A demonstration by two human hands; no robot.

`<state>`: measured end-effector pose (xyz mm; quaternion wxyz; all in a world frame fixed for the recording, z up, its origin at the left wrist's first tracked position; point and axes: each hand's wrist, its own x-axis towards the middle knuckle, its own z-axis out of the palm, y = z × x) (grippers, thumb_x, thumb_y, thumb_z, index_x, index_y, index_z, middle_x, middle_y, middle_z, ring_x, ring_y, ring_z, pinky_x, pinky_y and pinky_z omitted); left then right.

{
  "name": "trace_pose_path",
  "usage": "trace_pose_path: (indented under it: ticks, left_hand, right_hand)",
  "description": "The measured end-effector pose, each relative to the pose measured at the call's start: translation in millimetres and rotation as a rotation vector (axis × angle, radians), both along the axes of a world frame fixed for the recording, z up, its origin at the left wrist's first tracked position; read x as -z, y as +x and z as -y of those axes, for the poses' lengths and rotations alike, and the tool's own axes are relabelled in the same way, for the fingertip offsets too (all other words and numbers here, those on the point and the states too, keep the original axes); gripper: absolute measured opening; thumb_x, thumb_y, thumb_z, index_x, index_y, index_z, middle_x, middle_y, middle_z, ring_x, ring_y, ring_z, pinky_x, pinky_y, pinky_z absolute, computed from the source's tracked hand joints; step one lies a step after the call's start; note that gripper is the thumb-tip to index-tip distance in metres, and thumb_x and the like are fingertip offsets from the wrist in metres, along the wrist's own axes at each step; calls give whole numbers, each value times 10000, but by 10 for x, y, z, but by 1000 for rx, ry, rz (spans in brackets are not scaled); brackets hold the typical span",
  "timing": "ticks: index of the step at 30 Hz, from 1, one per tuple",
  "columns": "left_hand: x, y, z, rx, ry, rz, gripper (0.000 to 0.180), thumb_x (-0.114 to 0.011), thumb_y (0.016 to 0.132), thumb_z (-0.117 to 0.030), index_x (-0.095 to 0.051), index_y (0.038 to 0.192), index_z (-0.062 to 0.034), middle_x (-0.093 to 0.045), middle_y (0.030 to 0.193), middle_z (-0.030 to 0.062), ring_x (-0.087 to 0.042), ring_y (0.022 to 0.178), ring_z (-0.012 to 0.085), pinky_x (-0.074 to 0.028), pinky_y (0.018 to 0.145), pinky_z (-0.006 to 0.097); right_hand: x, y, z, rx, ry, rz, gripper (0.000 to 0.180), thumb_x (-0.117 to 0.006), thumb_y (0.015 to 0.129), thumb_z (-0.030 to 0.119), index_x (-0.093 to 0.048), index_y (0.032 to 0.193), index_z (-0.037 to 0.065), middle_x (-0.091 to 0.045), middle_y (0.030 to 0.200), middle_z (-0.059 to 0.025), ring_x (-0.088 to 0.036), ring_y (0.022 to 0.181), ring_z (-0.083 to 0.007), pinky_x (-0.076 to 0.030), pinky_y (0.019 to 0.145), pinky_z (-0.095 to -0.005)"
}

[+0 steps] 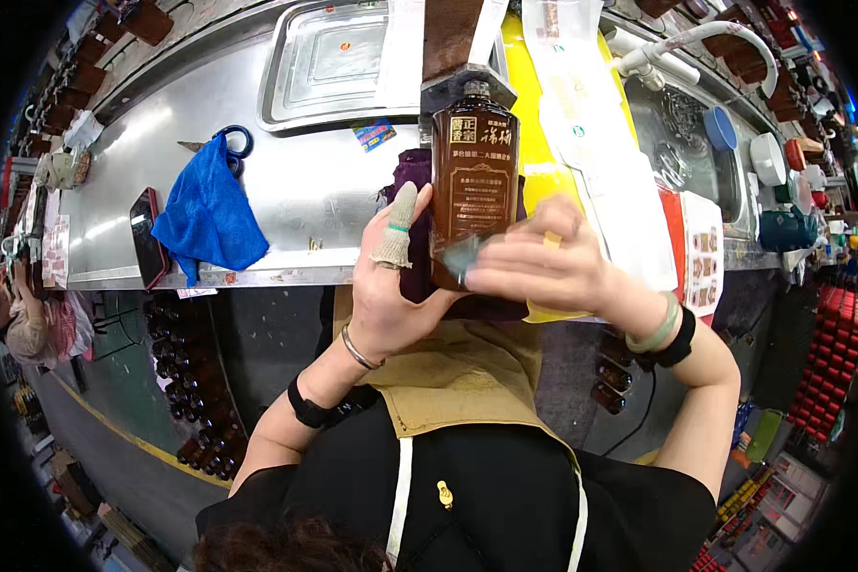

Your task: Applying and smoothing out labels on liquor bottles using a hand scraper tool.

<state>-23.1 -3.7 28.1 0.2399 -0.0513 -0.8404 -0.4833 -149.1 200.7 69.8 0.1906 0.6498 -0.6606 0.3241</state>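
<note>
We are viewing a glossy brown glass bottle (474, 181) bearing a smooth label, a brushed, shining metal counter (305, 191), a soft matt blue cloth (208, 217), a polished steel tray (334, 62) and a rough knitted thumb cot (396, 229).

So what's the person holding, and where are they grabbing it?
A dark brown bottle. The left hand grips its lower part from the side, thumb up along the edge. The right hand presses against the bottle's bottom front.

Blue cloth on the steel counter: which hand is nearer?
Left. The left hand, gripping the brown bottle, sits just right of the blue cloth; the right hand is beyond the bottle, farther right.
</note>
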Motion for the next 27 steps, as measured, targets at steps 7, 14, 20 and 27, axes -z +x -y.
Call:
trace_pose_path:
  ticks: [7,14,20,27]
  left_hand:
    - [-1,41,70,66,21,88,974,-882,740,-57,-376,1560,83,-540,1539,242,-512,1409,427,-409,1172,469]
    - [93,45,108,118,94,115,1054,-880,773,-89,-262,1607,91,-512,1544,280,-510,1441,385,-421,1177,431]
    - [-91,-71,317,210,427,213,1077,-884,841,-179,-201,1647,32,-432,1607,248,-461,1479,329,-396,1215,464]
    - [-427,-726,221,181,692,582,703,-781,974,-322,-476,1466,77,-662,1311,192,-648,1218,221,-502,1076,354]
  right_hand:
    - [-89,23,4,295,-24,18,320,-726,761,132,-786,1072,179,-726,1039,54,-595,824,-166,-426,792,-337]
    - [-312,-200,358,263,10,174,263,-811,829,117,-764,1087,120,-742,937,-47,-641,793,-219,-459,776,-347]
    - [-750,-884,226,589,-271,-161,207,-793,881,129,-733,1079,115,-744,936,-44,-702,926,-261,-496,861,-363]
    - [-717,-272,-257,551,-272,722,288,-648,1001,169,-544,1224,19,-562,914,-45,-519,831,-117,-445,761,-270]
